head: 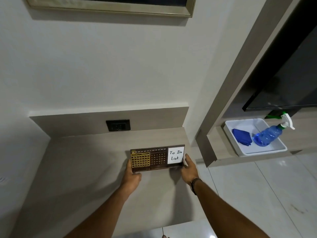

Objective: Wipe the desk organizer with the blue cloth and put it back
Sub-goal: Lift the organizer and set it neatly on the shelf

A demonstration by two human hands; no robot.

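Brown desk organizer (157, 158) gripped at ends, left hand (131, 176), right hand (189, 169)

A pale wood-grain counter (85, 169) carries a desk organizer (157, 158) near its right edge; beside it, a lower shelf (221, 152) holds a white tray (247, 152).

It looked like a room in a home or a hotel. A built-in desk (96, 162) of pale wood grain stood against a plain white wall, with a dark power socket (118, 125) set in its low back panel. A framed picture (109, 6) hung above. To the right, a matching wood unit held a flat black screen (281, 93) over a shelf (223, 157). The floor (257, 194) was of large glossy white tiles.
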